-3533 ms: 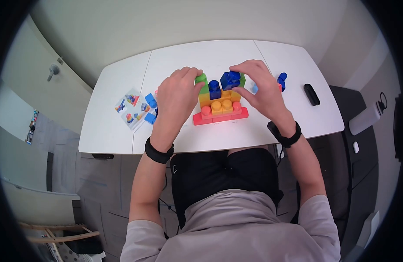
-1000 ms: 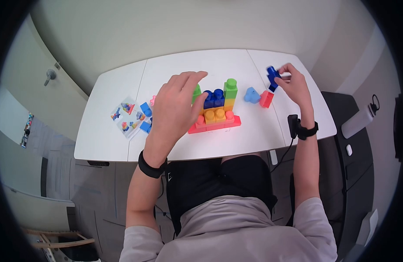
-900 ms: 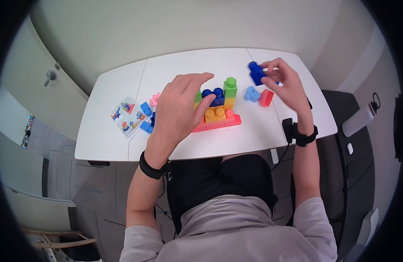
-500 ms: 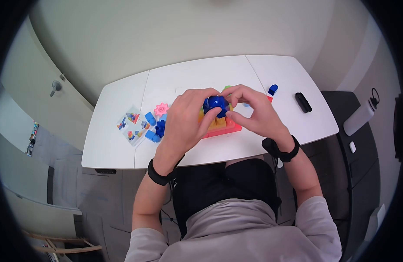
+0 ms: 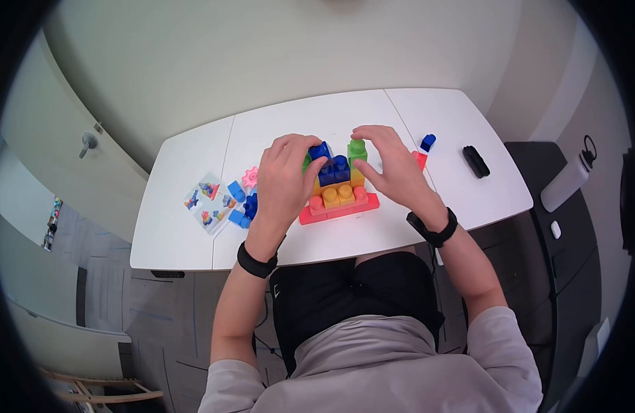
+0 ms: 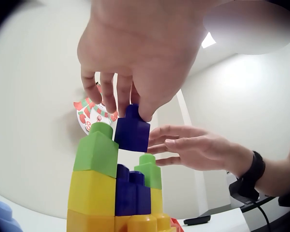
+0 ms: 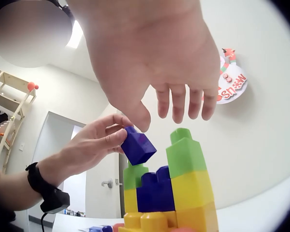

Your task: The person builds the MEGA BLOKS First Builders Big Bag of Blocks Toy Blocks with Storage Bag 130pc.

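Note:
The left hand (image 5: pixel 283 180) pinches a dark blue one-stud block (image 6: pixel 133 132) between thumb and fingers. That block hangs tilted above the stack, close to the left green block (image 6: pixel 96 152). Two dark blue studs (image 7: pixel 155 191) rise between the green-topped columns, on orange blocks (image 5: pixel 338 195) over a red base (image 5: pixel 339 208). The right hand (image 5: pixel 399 172) holds nothing; its fingers are spread and relaxed beside and above the right green block (image 7: pixel 186 155). In the left wrist view, the right hand (image 6: pixel 198 147) is behind the stack's right column.
Left of the stack lie a picture sheet (image 5: pixel 209 204), a pink gear (image 5: pixel 250 177), light blue blocks (image 5: pixel 237 191) and a dark blue gear-like piece (image 5: pixel 251 205). Toward the right are a red block (image 5: pixel 419 160), a dark blue block (image 5: pixel 428 142) and a black case (image 5: pixel 476 162).
The right hand brought a dark blue block from the right to the stack, where both hands met at it. Now the left hand alone holds the block, and the right hand has moved off rightward.

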`<state>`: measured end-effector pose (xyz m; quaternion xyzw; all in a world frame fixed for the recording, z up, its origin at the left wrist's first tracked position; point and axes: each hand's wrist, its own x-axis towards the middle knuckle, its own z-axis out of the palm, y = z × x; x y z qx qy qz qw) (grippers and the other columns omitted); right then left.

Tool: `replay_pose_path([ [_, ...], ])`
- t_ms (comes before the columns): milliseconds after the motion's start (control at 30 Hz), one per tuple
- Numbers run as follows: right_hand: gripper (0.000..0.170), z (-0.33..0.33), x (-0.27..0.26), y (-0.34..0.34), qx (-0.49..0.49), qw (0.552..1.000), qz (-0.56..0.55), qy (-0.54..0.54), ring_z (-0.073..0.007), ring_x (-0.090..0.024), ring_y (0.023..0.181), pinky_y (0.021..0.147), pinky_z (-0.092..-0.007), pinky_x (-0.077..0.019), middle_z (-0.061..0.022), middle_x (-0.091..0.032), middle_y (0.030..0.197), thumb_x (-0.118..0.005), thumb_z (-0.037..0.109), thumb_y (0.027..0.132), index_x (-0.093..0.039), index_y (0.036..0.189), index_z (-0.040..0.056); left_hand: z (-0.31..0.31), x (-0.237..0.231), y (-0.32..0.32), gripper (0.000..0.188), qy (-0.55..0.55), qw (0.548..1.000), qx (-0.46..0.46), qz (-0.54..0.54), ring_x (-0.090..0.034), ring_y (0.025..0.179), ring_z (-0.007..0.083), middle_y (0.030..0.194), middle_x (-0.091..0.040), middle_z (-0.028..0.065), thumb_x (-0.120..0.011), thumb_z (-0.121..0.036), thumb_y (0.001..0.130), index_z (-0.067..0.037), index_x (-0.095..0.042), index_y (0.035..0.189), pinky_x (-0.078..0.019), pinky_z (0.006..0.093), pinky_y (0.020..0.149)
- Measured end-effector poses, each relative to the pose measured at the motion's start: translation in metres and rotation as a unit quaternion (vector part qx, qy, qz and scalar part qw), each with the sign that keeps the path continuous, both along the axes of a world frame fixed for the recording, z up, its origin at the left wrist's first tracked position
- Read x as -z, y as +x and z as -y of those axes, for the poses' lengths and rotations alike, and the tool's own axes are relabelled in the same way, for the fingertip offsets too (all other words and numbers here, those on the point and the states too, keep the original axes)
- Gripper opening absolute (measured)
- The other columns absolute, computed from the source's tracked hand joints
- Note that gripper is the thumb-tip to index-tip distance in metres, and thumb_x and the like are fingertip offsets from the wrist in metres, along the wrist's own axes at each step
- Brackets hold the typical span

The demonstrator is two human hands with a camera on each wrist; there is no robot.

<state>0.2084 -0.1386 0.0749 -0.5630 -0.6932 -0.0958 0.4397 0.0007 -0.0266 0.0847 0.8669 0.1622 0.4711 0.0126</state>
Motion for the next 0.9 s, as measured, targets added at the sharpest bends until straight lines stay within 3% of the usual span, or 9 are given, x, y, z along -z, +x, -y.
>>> replay_pose_path([
  [267,0.038,-0.006,0.01,0.002,0.005,1.0,-0.009,-0.019,-0.0342,-0.061,0.124,0.104,-0.0416,-0.0523,-0.0158,-0.067,0.13,-0.075,0.008,0.092,-0.064,0.128,0.0021,-0.007,0.012,0.005,0.03,0.024,0.998,-0.039,-0.032,-0.066,0.116,0.0282,0.109,-0.075,0.007,-0.082,-0.013,0.087,-0.01,-0.072,0.114,-0.0492,0.0418,0.094],
  [667,0.04,-0.006,0.013,0.002,-0.005,1.0,-0.009,-0.014,-0.0346,-0.061,0.125,0.104,-0.0425,-0.0518,-0.0152,-0.066,0.131,-0.074,0.005,0.091,-0.064,0.129,0.0028,-0.007,0.017,0.009,0.028,0.03,0.997,-0.035,-0.057,-0.067,0.114,0.0282,0.115,-0.076,0.0052,-0.079,-0.011,0.088,-0.008,-0.073,0.115,-0.0505,0.0419,0.094],
  [833,0.04,-0.004,0.001,0.025,0.027,0.999,-0.035,0.025,-0.0363,-0.059,0.126,0.107,-0.0438,-0.0496,-0.0162,-0.066,0.131,-0.076,0.015,0.093,-0.063,0.129,0.0041,-0.002,0.005,0.004,0.032,-0.009,0.998,-0.023,-0.059,-0.067,0.114,0.0307,0.119,-0.074,0.0104,-0.075,-0.013,0.092,-0.007,-0.07,0.123,-0.0513,0.0426,0.094],
  [900,0.037,-0.007,-0.004,0.05,0.05,0.998,-0.04,-0.006,-0.0359,-0.059,0.127,0.107,-0.0429,-0.0493,-0.0156,-0.066,0.13,-0.075,0.022,0.095,-0.065,0.126,0.0054,-0.001,0.002,0.002,0.034,-0.022,0.998,-0.024,-0.047,-0.067,0.114,0.0316,0.121,-0.073,0.0123,-0.074,-0.014,0.093,-0.007,-0.069,0.126,-0.0514,0.0429,0.094],
])
